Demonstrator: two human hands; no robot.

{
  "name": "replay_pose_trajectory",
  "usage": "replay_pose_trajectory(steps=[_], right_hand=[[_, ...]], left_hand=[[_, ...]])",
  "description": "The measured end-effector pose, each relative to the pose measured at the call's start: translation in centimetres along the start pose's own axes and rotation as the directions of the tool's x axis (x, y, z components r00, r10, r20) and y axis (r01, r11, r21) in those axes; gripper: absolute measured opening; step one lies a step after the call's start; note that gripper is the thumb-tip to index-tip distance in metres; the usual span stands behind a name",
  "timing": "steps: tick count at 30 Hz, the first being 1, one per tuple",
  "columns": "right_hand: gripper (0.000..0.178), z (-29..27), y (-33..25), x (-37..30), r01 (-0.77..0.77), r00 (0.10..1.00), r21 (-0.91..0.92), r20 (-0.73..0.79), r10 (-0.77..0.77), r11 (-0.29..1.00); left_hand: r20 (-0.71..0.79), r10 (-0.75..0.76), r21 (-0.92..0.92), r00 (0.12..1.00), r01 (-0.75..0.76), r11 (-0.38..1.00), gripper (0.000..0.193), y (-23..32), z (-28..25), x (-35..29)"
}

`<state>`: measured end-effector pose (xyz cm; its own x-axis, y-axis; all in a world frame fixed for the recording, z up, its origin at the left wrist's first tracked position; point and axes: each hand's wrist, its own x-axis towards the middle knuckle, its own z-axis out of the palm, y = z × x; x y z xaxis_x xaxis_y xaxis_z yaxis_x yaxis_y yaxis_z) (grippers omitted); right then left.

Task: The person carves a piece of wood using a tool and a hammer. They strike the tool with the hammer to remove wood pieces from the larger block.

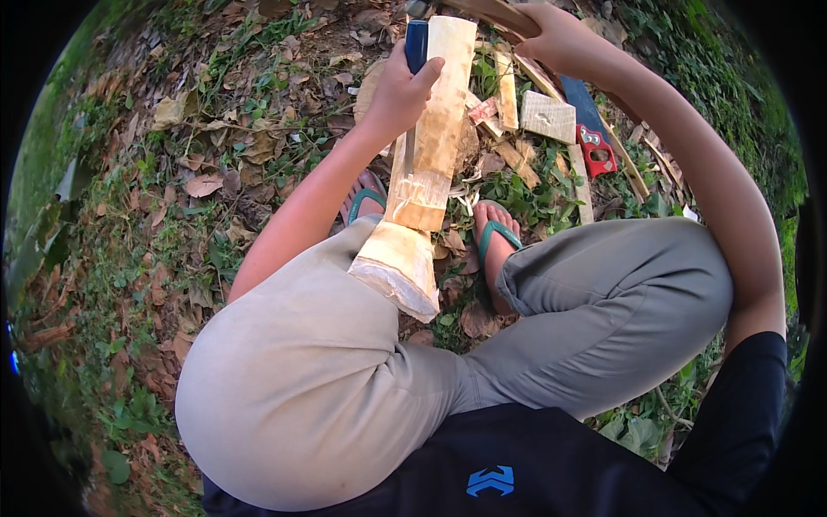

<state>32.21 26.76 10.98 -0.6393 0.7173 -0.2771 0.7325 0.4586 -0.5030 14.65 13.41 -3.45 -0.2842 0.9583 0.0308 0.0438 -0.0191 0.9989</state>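
Note:
A pale, roughly carved length of wood (445, 129) slants toward me, with a notch near its close end. That end lies against my left thigh. My left hand (398, 102) is wrapped round the blue handle of a chisel (416, 45), its thumb touching the wood. The chisel's blade runs down along the wood's left side toward the notch, where thin shavings curl. At the top edge, my right hand (564, 41) grips the wooden handle of a hammer (491, 12). A bit of metal shows right by the chisel's butt, mostly cut off by the picture's edge.
To the right lie a saw with a red grip (596, 153), a squared wood block (549, 117) and several offcuts and strips. My feet in green flip-flops (498, 234) flank the wood. Dry leaves and grass (207, 185) cover the ground.

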Motion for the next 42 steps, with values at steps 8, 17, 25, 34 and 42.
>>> replay_pose_trajectory(steps=[8, 17, 25, 34, 42], right_hand=[[0.038, 0.2, 0.3, 0.4, 0.002, 1.0, 0.036, 0.006, -0.002, 0.999], [0.039, 0.6, 0.1, -0.2, -0.03, 0.996, 0.052, -0.081, 0.035, 0.998], [0.048, 0.7, -0.5, -0.3, -0.069, 0.998, 0.089, 0.011, 0.069, 0.994], [0.039, 0.0, -0.2, -1.4, 0.155, 0.984, -0.018, 0.091, -0.152, 0.988], [0.041, 0.5, 0.6, -0.3, 0.033, 0.99, -0.134, 0.143, -0.014, 0.99]], left_hand=[[0.033, 0.008, -0.024, 0.999, -0.007, 1.0, 0.035, -0.3, -0.6, 0.4], [0.023, -0.021, -0.075, 1.0, 0.023, 0.997, 0.031, -0.7, -0.6, 0.4], [0.035, -0.023, -0.041, 0.999, 0.024, 0.999, 0.03, -1.0, -0.7, -0.3], [0.011, -0.012, -0.118, 1.0, 0.013, 0.993, 0.03, -1.2, -0.2, -0.5], [-0.071, -0.049, -0.095, 0.996, 0.042, 0.995, 0.027, -1.4, -0.2, -2.4]])
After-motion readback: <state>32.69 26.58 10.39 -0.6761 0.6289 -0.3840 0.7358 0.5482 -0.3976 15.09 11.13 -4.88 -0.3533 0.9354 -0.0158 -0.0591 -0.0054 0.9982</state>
